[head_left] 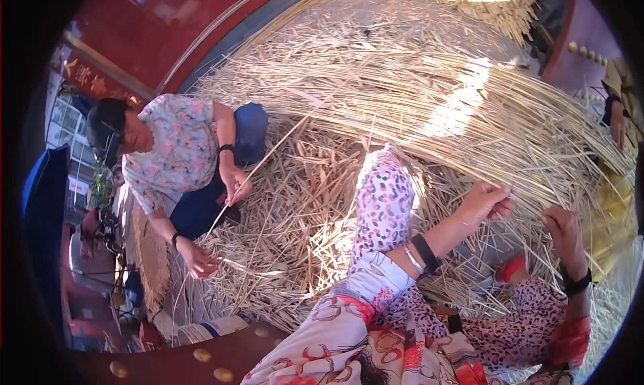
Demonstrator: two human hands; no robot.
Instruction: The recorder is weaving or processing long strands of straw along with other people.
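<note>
My left hand [484,204] is closed in a pinch by the near edge of a broad layer of long, straw-coloured stalks [376,89]. Thin stalks run close to its fingertips, but what it grips is too fine to make out. A little to the right, my right hand [565,236] has thumb and forefinger pressed together, its fingers curled; any thin piece between them cannot be told from the straw behind. The hands are apart, above my legs in spotted trousers [384,204]. Each wrist wears a dark band.
On the left a person in a flowered shirt [176,143] sits holding a long stalk [276,145] in one hand. Loose husks [295,217] cover the ground between us. Another person's hand [617,123] shows at the far right. Studded dark-red boards [174,365] edge the bottom left.
</note>
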